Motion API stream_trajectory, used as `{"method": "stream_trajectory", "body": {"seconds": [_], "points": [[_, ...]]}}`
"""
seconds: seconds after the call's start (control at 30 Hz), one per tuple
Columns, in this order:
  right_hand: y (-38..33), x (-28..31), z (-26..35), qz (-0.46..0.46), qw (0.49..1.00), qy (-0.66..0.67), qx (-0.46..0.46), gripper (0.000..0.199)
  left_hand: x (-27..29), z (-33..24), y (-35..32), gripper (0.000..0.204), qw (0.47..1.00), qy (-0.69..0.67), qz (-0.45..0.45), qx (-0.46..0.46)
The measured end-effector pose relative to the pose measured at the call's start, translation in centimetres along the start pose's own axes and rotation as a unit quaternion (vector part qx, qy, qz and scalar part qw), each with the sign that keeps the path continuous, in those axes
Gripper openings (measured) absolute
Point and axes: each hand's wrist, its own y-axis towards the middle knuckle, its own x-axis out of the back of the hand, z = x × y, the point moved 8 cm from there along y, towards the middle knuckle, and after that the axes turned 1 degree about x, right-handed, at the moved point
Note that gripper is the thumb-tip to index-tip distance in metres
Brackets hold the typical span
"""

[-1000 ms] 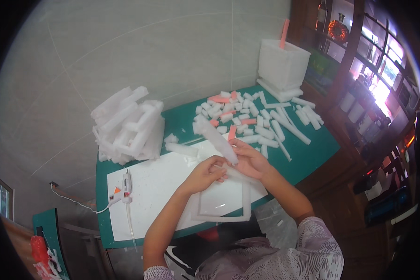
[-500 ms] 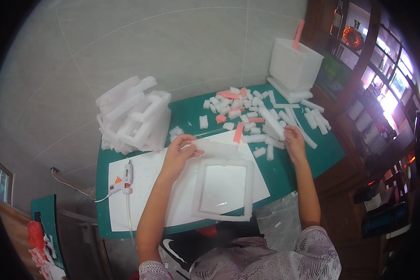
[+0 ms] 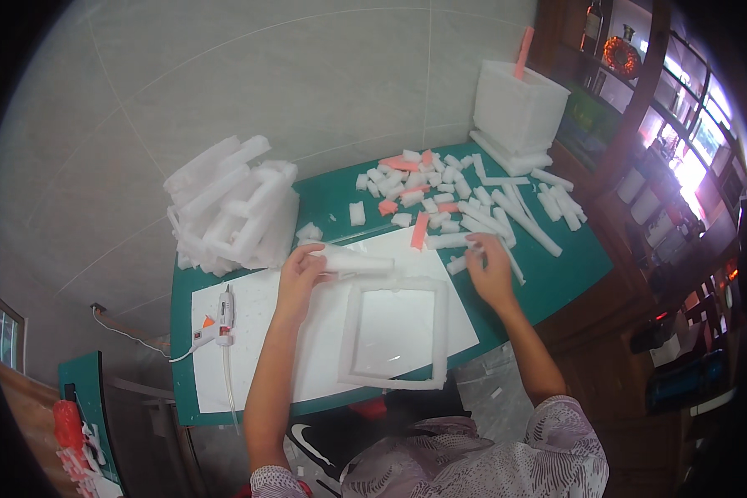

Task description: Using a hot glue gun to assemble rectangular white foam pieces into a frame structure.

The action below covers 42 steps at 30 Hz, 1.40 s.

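Note:
My left hand [image 3: 300, 278] is closed on a white foam strip [image 3: 361, 263], which it holds above the white sheet [image 3: 245, 365]. Among loose foam pieces, my right hand [image 3: 491, 270] has its fingers bent round a thin white foam strip [image 3: 516, 267] that shows past its right side; the rest is hidden under the hand. A short foam stick [image 3: 448, 241] lies by its fingertips. Between my forearms sits a rectangular white foam frame [image 3: 349, 336], its lower edge over the table's near edge.
A tall stack of foam frames [image 3: 232, 207] stands at the left, near a hot glue gun [image 3: 226, 315]. Small white and pink foam pieces [image 3: 419, 220] cover the back of the green table [image 3: 573, 270]. At the far right is a white foam box [image 3: 519, 112].
My right hand has moved left and nearer, with a foam strip now showing beside it. My left hand has shifted slightly left, and the strip in it has turned a little.

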Motion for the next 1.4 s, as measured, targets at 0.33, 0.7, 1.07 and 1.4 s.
{"method": "stream_trajectory", "body": {"seconds": [0.33,0.7,1.07,1.4], "points": [[-5.6,-4.4,1.9,0.238,0.959,0.057,-0.144,0.037,5.1,0.0,0.2,0.015,0.98,0.108,-0.131,-0.107],[-7.3,-5.2,1.9,0.228,0.941,0.142,-0.206,0.036,2.8,-0.4,5.4,0.036,0.83,0.45,-0.154,-0.29],[-5.4,-8.3,2.3,0.298,0.92,0.178,-0.183,0.041,0.7,-0.3,-0.1,0.03,0.894,0.423,0.0,-0.145],[-0.3,-13.9,1.3,0.325,0.921,0.183,-0.112,0.036,4.2,1.8,-4.1,0.029,0.883,0.458,-0.011,-0.1]]}}
